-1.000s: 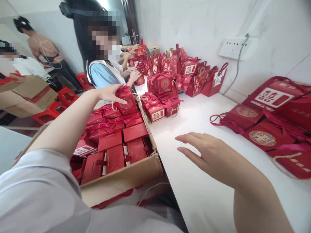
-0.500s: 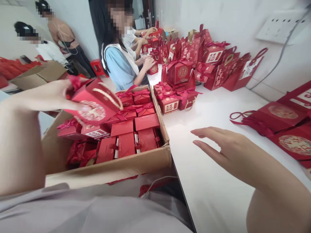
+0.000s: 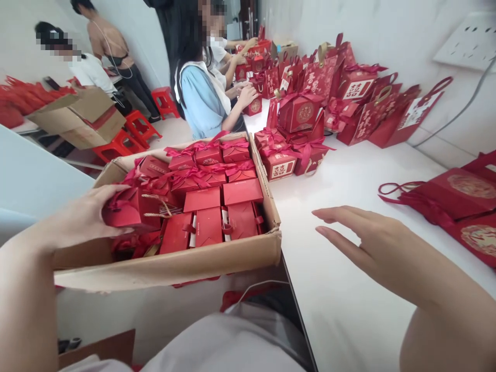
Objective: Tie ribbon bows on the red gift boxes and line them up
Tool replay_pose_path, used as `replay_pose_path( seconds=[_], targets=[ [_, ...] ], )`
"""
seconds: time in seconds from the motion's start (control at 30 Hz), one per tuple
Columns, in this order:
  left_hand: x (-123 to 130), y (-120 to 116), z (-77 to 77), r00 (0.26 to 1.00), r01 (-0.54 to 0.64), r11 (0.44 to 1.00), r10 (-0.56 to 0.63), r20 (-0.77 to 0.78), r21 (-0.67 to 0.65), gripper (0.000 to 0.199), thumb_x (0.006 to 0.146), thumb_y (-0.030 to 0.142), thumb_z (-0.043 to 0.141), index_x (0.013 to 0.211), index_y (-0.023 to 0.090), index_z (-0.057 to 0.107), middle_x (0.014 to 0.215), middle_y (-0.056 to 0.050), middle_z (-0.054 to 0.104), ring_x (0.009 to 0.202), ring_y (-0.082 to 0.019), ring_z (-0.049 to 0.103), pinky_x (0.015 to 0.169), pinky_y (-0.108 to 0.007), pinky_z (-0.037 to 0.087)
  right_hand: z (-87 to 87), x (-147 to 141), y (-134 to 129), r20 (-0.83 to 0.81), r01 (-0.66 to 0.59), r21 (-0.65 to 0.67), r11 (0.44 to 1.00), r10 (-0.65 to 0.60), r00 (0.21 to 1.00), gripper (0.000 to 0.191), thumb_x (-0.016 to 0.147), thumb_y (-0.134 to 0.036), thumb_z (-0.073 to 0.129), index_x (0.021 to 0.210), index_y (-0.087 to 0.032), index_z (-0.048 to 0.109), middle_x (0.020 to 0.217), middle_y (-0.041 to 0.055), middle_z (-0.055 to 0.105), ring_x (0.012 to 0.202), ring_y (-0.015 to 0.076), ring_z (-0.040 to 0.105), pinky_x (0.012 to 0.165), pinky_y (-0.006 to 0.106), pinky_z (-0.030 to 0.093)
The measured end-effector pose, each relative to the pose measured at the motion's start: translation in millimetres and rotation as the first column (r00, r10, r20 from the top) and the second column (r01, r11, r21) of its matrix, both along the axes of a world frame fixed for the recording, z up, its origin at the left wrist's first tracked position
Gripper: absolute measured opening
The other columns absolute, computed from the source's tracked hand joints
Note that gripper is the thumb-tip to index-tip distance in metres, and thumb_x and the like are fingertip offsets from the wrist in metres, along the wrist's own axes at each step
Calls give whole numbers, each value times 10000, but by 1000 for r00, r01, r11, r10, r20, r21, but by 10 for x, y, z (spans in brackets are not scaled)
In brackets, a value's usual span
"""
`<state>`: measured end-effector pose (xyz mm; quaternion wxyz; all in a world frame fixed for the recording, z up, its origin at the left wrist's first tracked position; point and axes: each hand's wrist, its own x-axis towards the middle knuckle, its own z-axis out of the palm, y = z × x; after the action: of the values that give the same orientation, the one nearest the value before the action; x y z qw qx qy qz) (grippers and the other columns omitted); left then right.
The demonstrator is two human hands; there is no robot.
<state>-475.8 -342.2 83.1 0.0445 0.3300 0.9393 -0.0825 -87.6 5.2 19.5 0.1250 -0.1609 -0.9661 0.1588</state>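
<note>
My left hand grips a red gift box with a dark red ribbon and a cream rope handle, low at the left side of an open cardboard carton. Rows of red boxes fill much of the carton, some tied with ribbons on top. Over the white table my right hand hovers with fingers stretched and thumb apart, holding nothing.
Ribboned boxes and upright red bags stand along the wall. More red boxes lie at the right. A person in a blue top works beyond the carton. Red stools stand at the back left.
My left hand has lowered the red box to the carton's left side, and the box has turned in its grip. My right hand keeps nearly the same pose. The view has shifted slightly.
</note>
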Motion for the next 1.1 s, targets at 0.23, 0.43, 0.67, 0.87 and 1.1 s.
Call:
replay_pose_path(
  seconds=[0.23, 0.43, 0.67, 0.87, 1.1],
  targets=[
    [116, -297, -240, 965, 203, 979, -202, -165, -10, 802, 687, 561, 567, 1417, 332, 328, 1444, -45, 476, 1345, -333, 428, 1123, -433, 367, -15, -7, -35, 7, -12, 10, 1000, 12, 1000, 344, 993, -443, 392, 1226, -275, 581, 1208, 25, 682, 1021, 273, 673, 868, 463, 532],
    [116, -334, -363, 950, 159, 984, -176, -258, -86, 747, 746, 474, 506, 1433, 265, 298, 1481, -123, 410, 1335, -383, 407, 1104, -500, 360, -3, 2, -52, 3, -12, 25, 1000, 12, 1000, 347, 995, -434, 385, 1227, -266, 581, 1211, 34, 681, 1036, 284, 665, 868, 476, 528],
    [272, -224, -331, 955, 236, 971, -239, -174, -39, 725, 719, 461, 556, 1384, 298, 317, 1464, -85, 433, 1357, -319, 404, 1141, -433, 338, 0, 14, -56, -6, -11, 38, 999, 11, 1000, 359, 997, -442, 378, 1234, -262, 578, 1204, 35, 684, 1020, 281, 669, 859, 477, 528],
    [203, -360, -260, 911, 388, 922, -386, -144, -14, 689, 748, 371, 506, 1411, 260, 357, 1505, -70, 389, 1437, -292, 300, 1183, -440, 287, 14, 21, -62, -19, -7, 48, 999, 8, 1000, 354, 997, -440, 380, 1222, -258, 584, 1186, 35, 690, 1013, 276, 673, 841, 462, 534],
    [19, -323, -312, 953, 296, 951, -300, -40, -83, 739, 737, 427, 571, 1425, 265, 354, 1455, -56, 445, 1362, -286, 409, 1093, -409, 408, 3, 13, -58, -13, -22, 60, 998, 22, 1000, 345, 1000, -419, 380, 1230, -255, 579, 1196, 39, 688, 1024, 279, 668, 852, 463, 528]
  ],
)
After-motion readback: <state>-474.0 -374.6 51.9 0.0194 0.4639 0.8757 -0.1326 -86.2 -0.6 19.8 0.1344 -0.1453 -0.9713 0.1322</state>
